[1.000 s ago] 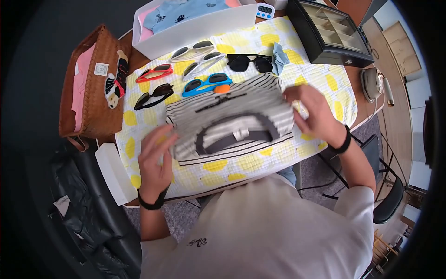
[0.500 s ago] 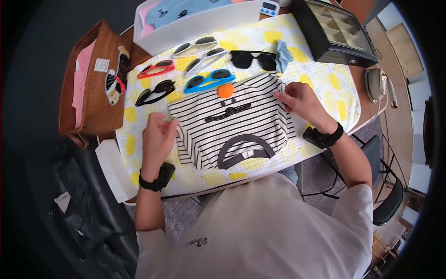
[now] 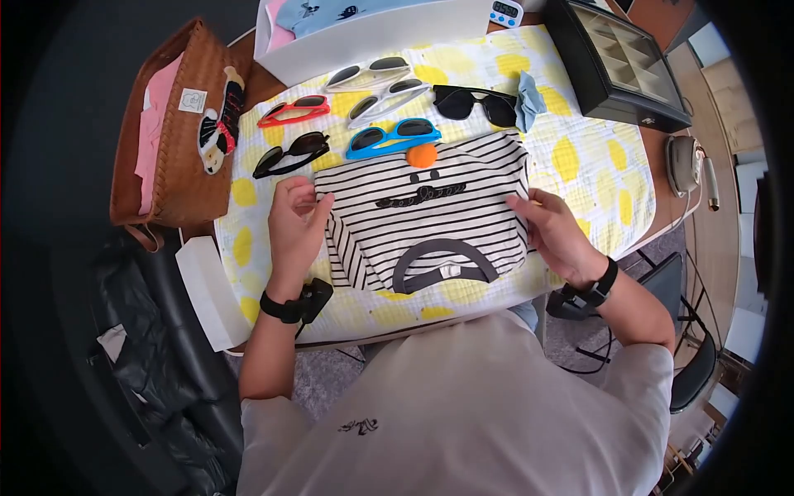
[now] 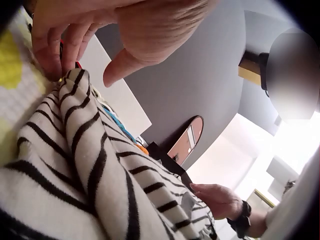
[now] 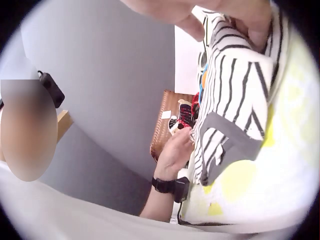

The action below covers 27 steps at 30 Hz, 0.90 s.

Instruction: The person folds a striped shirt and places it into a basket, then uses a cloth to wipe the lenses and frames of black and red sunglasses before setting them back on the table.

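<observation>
A black-and-white striped garment (image 3: 413, 226) with a dark grey neckband and an orange round patch lies folded on the yellow-patterned cloth, neckband towards the person. At its left edge is the left hand (image 3: 294, 231), thumb apart from the fingers; the left wrist view shows this hand's (image 4: 145, 35) fingertips touching a raised fold. The right hand (image 3: 564, 240) is at the right edge, its thumb over the fabric. In the right wrist view, the right hand's (image 5: 240, 17) fingers rest against the stripes (image 5: 235, 85), partly hidden, with the thumb apart.
Several sunglasses, including a blue pair (image 3: 393, 139) beside the garment's far edge, lie beyond it. A woven basket (image 3: 178, 157) stands left, a white box (image 3: 380, 40) at the back, a black compartment case (image 3: 616, 70) back right, and an iron-like device (image 3: 683, 165) right.
The garment, blurred and lifted at first, now lies flat with its stripes and face design showing. Both hands have stayed at its side edges; the right hand has moved slightly nearer the person.
</observation>
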{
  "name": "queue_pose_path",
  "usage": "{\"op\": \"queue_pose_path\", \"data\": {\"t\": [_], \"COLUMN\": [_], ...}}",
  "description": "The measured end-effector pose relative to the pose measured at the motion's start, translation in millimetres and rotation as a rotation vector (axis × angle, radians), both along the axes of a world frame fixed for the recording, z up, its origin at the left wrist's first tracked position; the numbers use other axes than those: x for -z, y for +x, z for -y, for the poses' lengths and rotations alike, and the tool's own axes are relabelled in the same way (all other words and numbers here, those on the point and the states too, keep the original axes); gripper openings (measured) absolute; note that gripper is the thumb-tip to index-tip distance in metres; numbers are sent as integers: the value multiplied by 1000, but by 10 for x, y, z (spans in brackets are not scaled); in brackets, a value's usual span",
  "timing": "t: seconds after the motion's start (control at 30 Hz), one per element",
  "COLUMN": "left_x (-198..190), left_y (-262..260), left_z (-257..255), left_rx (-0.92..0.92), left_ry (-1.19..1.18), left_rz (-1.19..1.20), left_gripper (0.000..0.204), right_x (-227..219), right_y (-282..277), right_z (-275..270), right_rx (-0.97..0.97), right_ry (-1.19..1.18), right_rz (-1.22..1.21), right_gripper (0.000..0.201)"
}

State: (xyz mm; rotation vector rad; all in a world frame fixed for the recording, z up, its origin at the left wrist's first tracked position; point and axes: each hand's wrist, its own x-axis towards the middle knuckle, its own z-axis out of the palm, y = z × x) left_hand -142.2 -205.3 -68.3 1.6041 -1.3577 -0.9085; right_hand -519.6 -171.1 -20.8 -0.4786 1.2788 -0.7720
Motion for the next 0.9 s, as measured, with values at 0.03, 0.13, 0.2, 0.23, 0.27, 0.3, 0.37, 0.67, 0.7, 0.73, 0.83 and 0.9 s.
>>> {"op": "queue_pose_path", "data": {"t": [0.03, 0.13, 0.2, 0.23, 0.27, 0.3, 0.37, 0.67, 0.7, 0.73, 0.83, 0.9], "left_x": [-6, -44, -176, -207, -182, -147, -119, 5, -10, -26, -132, -157], "left_y": [10, 43, 19, 14, 38, 102, 111, 134, 121, 106, -8, -4], "left_z": [-1, 91, 114, 116, 118, 115, 81, 443, 468, 482, 458, 354], "left_rx": [20, 39, -21, -90, -121, -101, -129, -36, -30, -26, -92, -155], "left_ry": [54, 28, 89, 155, 187, 229, 311, 347, 339, 310, 257, 208], "left_rz": [59, -151, -319, -483, -493, -534, -512, -441, -441, -443, -496, -581], "left_gripper": [28, 26, 24, 23, 21, 23, 24, 27, 27, 27, 27, 26], "right_x": [23, 207, 250, 253, 238, 229, 178, 46, 90, 147, 265, 249], "right_y": [-7, -45, -53, -55, -44, -87, -200, -215, -238, -268, -298, -282], "right_z": [-22, -100, -140, -166, -194, -195, -161, 721, 782, 840, 820, 672], "right_rx": [4, -81, -46, -20, 2, 5, -263, -188, -182, -248, -242, -47], "right_ry": [4, -82, -96, -106, -34, -31, -48, -252, -260, -286, -416, -376], "right_rz": [-4, 118, 147, 180, 146, 142, -154, -541, -543, -562, -579, -499], "right_gripper": [26, 27, 27, 27, 28, 28, 30, 41, 41, 36, 23, 21]}}
